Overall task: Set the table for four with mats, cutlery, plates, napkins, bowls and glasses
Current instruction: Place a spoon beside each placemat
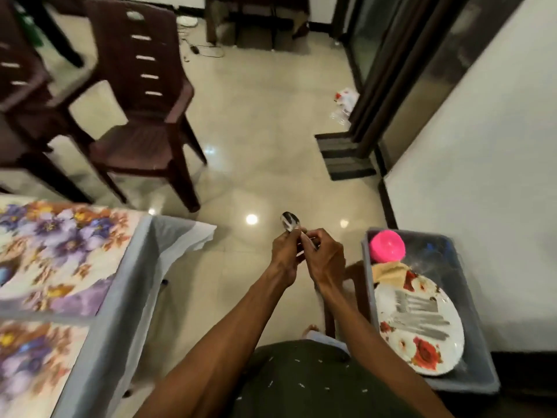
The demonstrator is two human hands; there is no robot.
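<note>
My left hand [284,254] and my right hand [327,259] meet in front of me over the floor, both closed around the handles of metal spoons [291,221], whose bowl sticks up above the fingers. To the right, a grey tub [479,351] holds a white plate with red flowers [422,351], with several forks [419,303] and other cutlery lying on it, a pink bowl [387,246] and a yellow cloth [388,271]. On the left, the table [120,312] carries two floral mats [57,254] [30,363].
Dark brown plastic chairs [144,116] stand beyond the table's far end. A striped doormat [346,155] lies by a dark door frame at the right, with white litter [346,98] on the tiled floor. A white wall runs behind the tub.
</note>
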